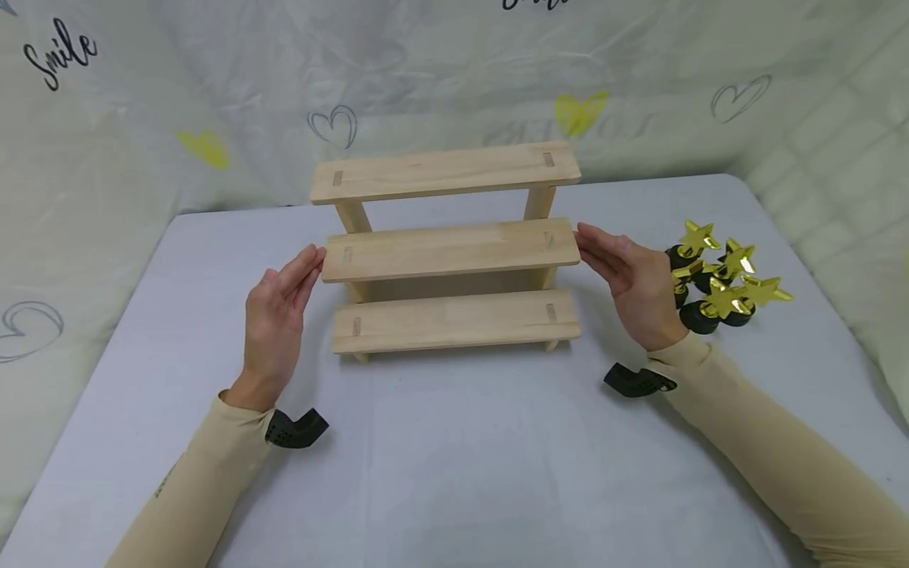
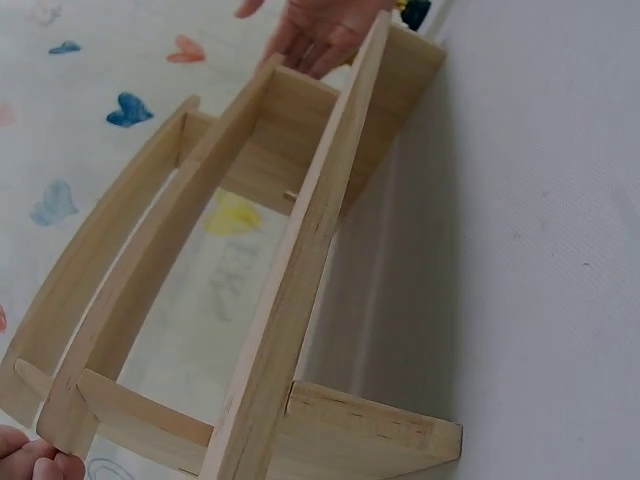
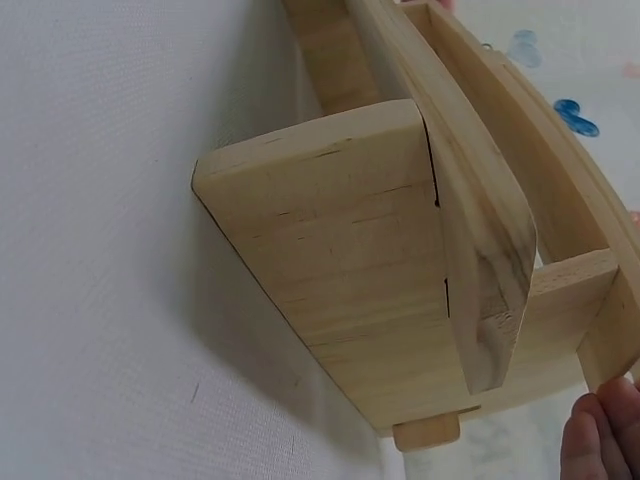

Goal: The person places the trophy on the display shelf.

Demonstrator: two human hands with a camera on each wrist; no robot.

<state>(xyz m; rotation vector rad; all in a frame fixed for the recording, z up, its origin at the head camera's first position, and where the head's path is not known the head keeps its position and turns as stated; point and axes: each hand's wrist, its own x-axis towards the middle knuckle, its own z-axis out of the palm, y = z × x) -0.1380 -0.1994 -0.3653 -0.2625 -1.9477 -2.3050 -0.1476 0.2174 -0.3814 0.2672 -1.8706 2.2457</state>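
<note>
A three-step wooden shelf stands upright on the white table, its boards rising toward the back. My left hand touches the left end of the middle board with extended fingers. At the opposite end of that board, my right hand rests its fingertips, also extended. In the left wrist view the shelf is seen from its left side, with left fingertips at a board end. The right wrist view shows the shelf's side panel and right fingertips by a board end.
Several gold star trophies with black bases are grouped at the right, just beyond my right wrist. A patterned curtain hangs behind the white table. Each sleeve carries a black wrist camera.
</note>
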